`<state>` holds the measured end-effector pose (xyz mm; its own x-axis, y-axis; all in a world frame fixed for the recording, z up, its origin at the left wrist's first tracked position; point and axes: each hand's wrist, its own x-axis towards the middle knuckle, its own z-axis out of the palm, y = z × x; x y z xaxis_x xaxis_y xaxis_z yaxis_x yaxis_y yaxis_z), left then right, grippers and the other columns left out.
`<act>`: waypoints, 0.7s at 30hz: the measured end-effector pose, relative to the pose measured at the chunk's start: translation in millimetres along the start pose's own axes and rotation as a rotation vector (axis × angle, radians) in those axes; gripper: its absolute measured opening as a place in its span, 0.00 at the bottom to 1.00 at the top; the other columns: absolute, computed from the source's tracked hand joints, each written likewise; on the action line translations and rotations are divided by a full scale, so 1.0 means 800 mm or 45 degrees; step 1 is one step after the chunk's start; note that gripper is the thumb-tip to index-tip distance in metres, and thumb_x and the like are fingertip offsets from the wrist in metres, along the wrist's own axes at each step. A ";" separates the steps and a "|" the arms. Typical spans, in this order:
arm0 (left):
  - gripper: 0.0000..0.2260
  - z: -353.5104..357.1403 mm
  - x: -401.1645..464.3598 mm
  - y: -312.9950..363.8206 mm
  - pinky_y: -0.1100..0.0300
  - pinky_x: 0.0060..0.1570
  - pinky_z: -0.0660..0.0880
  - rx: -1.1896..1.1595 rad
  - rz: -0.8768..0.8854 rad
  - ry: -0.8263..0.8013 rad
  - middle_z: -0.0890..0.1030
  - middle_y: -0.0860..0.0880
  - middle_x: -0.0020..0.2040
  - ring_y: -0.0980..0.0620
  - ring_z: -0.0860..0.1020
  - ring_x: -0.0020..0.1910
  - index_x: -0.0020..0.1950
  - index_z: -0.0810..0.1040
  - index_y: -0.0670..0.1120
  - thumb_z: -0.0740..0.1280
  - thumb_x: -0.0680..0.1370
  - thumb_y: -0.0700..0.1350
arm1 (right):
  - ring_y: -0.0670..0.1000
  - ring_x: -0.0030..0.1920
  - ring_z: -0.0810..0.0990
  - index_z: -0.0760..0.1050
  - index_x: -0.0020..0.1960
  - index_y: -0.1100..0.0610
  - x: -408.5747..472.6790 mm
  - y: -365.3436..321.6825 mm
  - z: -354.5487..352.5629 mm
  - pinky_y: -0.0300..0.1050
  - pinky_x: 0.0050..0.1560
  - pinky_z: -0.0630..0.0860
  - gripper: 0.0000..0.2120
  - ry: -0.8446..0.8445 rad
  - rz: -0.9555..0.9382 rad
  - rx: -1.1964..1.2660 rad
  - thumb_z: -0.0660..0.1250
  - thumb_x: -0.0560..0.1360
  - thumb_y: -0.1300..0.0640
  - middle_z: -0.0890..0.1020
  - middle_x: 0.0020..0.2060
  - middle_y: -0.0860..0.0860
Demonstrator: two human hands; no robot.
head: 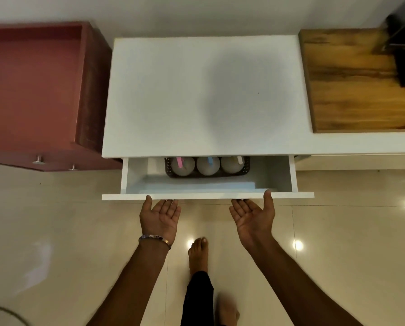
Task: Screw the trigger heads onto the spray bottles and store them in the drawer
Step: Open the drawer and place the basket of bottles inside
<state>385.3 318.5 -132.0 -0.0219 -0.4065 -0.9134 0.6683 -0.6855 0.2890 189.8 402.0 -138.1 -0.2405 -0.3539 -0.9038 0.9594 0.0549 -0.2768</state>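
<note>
White drawer (135, 175) part open, three spray bottles (208, 164) in one basket (168, 170), two hands (160, 217) spread beneath its front

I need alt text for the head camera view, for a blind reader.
Both palm-up hands, left hand and right hand, touch the front of a half-open white drawer. Inside, a dark perforated basket holds three round grey spray bottles.

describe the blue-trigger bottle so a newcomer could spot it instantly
Find the open white drawer under the white cabinet top. At its back a dark perforated basket holds three pale spray bottles in a row. The blue-trigger bottle is the middle one, between the pink-trigger bottle and white-trigger bottle.
</note>
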 end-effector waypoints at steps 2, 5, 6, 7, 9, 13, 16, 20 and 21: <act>0.31 0.014 0.008 0.009 0.49 0.66 0.66 0.005 -0.007 -0.011 0.65 0.40 0.74 0.43 0.68 0.71 0.75 0.59 0.39 0.58 0.79 0.57 | 0.62 0.72 0.68 0.55 0.78 0.64 0.009 -0.005 0.015 0.57 0.73 0.65 0.43 0.004 -0.015 0.003 0.62 0.76 0.35 0.64 0.75 0.63; 0.31 0.036 0.019 0.022 0.49 0.68 0.66 0.021 -0.020 -0.031 0.65 0.40 0.74 0.43 0.68 0.71 0.75 0.59 0.39 0.59 0.78 0.57 | 0.62 0.73 0.67 0.55 0.78 0.64 0.023 -0.013 0.041 0.57 0.73 0.64 0.43 0.015 -0.026 0.018 0.62 0.76 0.36 0.65 0.74 0.63; 0.31 0.043 0.022 0.025 0.49 0.67 0.66 0.025 -0.019 -0.035 0.66 0.40 0.73 0.43 0.68 0.70 0.74 0.59 0.39 0.59 0.78 0.58 | 0.62 0.73 0.67 0.55 0.78 0.64 0.026 -0.017 0.049 0.57 0.74 0.64 0.43 0.015 -0.029 0.019 0.62 0.76 0.36 0.65 0.74 0.63; 0.31 0.050 0.026 0.029 0.49 0.66 0.67 0.030 -0.016 -0.039 0.67 0.40 0.73 0.43 0.69 0.70 0.74 0.60 0.39 0.59 0.78 0.58 | 0.62 0.73 0.67 0.55 0.78 0.64 0.031 -0.020 0.058 0.57 0.73 0.64 0.43 0.013 -0.031 0.019 0.62 0.76 0.36 0.64 0.75 0.64; 0.31 0.065 0.034 0.037 0.50 0.64 0.68 0.039 -0.008 -0.049 0.68 0.40 0.72 0.43 0.71 0.67 0.73 0.61 0.39 0.59 0.78 0.59 | 0.62 0.73 0.67 0.54 0.78 0.64 0.040 -0.028 0.073 0.57 0.73 0.64 0.43 0.001 -0.038 0.026 0.62 0.76 0.36 0.64 0.75 0.64; 0.32 0.094 0.048 0.050 0.49 0.66 0.68 0.053 0.005 -0.077 0.69 0.41 0.71 0.43 0.72 0.67 0.73 0.62 0.39 0.59 0.77 0.59 | 0.62 0.72 0.69 0.55 0.78 0.65 0.056 -0.043 0.102 0.56 0.72 0.66 0.44 -0.016 -0.061 0.031 0.62 0.75 0.36 0.65 0.74 0.64; 0.31 0.114 0.055 0.058 0.50 0.65 0.68 0.073 0.006 -0.111 0.70 0.42 0.70 0.44 0.73 0.65 0.73 0.63 0.39 0.59 0.77 0.59 | 0.61 0.70 0.72 0.61 0.75 0.64 0.064 -0.051 0.121 0.55 0.69 0.68 0.41 -0.051 -0.063 0.033 0.63 0.75 0.35 0.70 0.70 0.63; 0.30 0.123 0.062 0.061 0.50 0.65 0.69 0.083 0.000 -0.114 0.72 0.42 0.69 0.44 0.74 0.63 0.71 0.66 0.40 0.60 0.77 0.59 | 0.61 0.67 0.74 0.66 0.70 0.64 0.070 -0.054 0.131 0.55 0.68 0.69 0.37 -0.054 -0.066 0.018 0.63 0.75 0.36 0.74 0.66 0.62; 0.29 0.121 0.063 0.060 0.50 0.66 0.68 0.084 -0.003 -0.116 0.72 0.42 0.69 0.44 0.74 0.63 0.71 0.66 0.40 0.59 0.78 0.59 | 0.60 0.66 0.75 0.67 0.69 0.63 0.070 -0.054 0.130 0.55 0.67 0.70 0.36 -0.055 -0.065 0.015 0.63 0.75 0.36 0.75 0.66 0.62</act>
<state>344.6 206.8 -136.1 -0.0932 -0.4561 -0.8851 0.6176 -0.7237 0.3079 150.4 282.6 -143.2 -0.2827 -0.3961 -0.8736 0.9478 0.0247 -0.3179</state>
